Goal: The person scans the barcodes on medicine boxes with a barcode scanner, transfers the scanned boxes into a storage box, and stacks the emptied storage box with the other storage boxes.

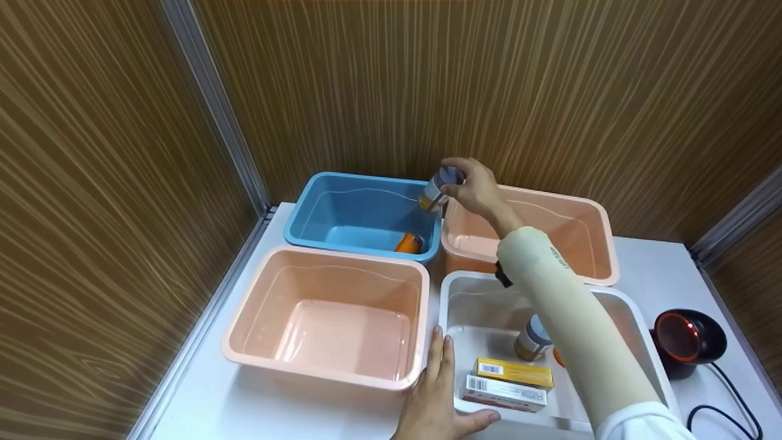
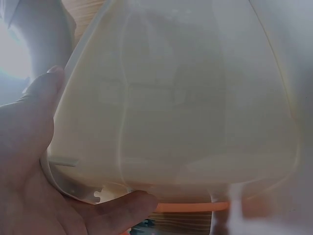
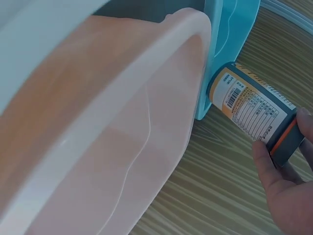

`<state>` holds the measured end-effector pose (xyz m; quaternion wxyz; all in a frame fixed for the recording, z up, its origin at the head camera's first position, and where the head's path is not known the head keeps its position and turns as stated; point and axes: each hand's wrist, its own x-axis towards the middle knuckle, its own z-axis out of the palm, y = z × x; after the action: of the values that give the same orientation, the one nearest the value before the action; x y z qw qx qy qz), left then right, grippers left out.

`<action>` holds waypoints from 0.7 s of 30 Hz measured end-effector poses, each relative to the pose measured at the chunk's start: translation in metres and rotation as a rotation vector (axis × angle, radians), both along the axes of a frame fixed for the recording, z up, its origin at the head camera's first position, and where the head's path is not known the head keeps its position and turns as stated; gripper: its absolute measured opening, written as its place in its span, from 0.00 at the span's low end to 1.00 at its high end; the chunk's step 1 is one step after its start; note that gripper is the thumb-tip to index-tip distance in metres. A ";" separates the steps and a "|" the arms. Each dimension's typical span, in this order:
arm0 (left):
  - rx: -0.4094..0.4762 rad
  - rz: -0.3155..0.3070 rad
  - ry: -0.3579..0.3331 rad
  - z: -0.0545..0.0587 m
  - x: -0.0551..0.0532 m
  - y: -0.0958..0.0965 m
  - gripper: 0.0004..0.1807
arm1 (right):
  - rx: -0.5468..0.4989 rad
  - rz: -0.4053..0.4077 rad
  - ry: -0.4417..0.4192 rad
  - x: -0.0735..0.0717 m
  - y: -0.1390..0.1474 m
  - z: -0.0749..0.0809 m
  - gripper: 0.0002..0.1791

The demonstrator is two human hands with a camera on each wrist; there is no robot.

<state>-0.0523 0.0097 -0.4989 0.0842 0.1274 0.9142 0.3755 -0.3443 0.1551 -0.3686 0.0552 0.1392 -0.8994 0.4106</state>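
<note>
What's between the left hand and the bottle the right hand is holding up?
In the head view, the white bin's left rim runs up from the left hand, then the blue bin's right wall corner. The bottle hangs above that corner in the right hand.

A black scanner (image 1: 690, 340) is being seen right of the tubs; two boxes (image 1: 512, 383) are lying together.

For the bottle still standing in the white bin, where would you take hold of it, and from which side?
Probably by its grey cap, from straight above. The bottle stands roughly upright in the white bin, cap up. Two boxes lie just in front of it and the right forearm crosses beside it, so a side approach looks crowded. The right hand holds its own bottle near the cap end.
</note>
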 end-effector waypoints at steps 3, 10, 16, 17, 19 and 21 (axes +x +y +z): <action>0.003 0.001 -0.021 0.001 0.001 0.000 0.72 | -0.018 -0.007 -0.021 -0.002 -0.002 -0.002 0.29; 0.023 0.001 -0.036 0.001 0.004 0.002 0.72 | 0.057 0.014 -0.041 -0.005 -0.011 -0.011 0.28; 0.024 0.002 -0.033 0.002 0.006 0.002 0.72 | 0.170 0.053 -0.024 -0.007 -0.026 -0.015 0.28; 0.021 0.001 -0.031 0.002 0.006 0.002 0.72 | 0.181 0.059 -0.019 -0.008 -0.028 -0.015 0.28; 0.015 -0.001 -0.026 0.002 0.006 0.002 0.72 | 0.204 0.062 -0.007 -0.010 -0.030 -0.017 0.28; 0.013 -0.007 -0.014 0.001 0.007 0.003 0.71 | 0.228 0.059 0.003 -0.011 -0.031 -0.018 0.28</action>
<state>-0.0456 0.0129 -0.4974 0.0912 0.1286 0.9106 0.3820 -0.3552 0.1242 -0.3868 0.0281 0.1718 -0.9357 0.3069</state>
